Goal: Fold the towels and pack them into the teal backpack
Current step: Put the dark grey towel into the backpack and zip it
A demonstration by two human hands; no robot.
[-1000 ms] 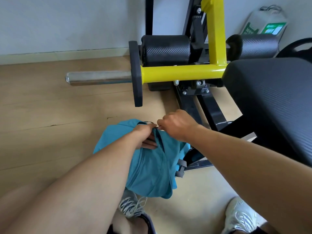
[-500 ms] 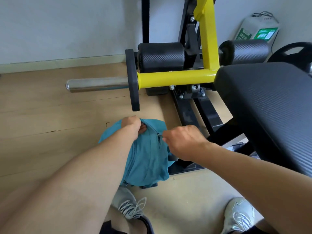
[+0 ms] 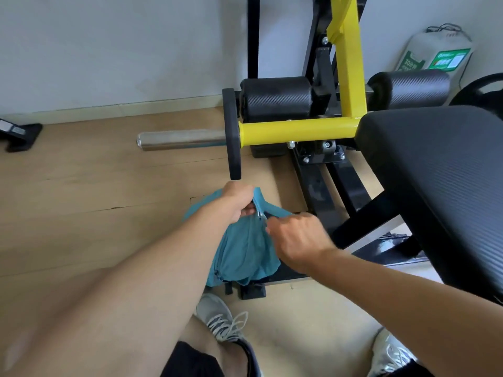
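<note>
Right hand (image 3: pixel 296 239) has slid down-right off the zipper pull (image 3: pixel 258 214); curled, grip unclear. Left hand (image 3: pixel 236 198) grips teal backpack (image 3: pixel 245 248) top, nearer.

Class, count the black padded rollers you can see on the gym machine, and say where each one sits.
2. One padded roller sits left of the yellow upright; the other padded roller sits to its right, beyond the bench pad. Others may be hidden.
</note>
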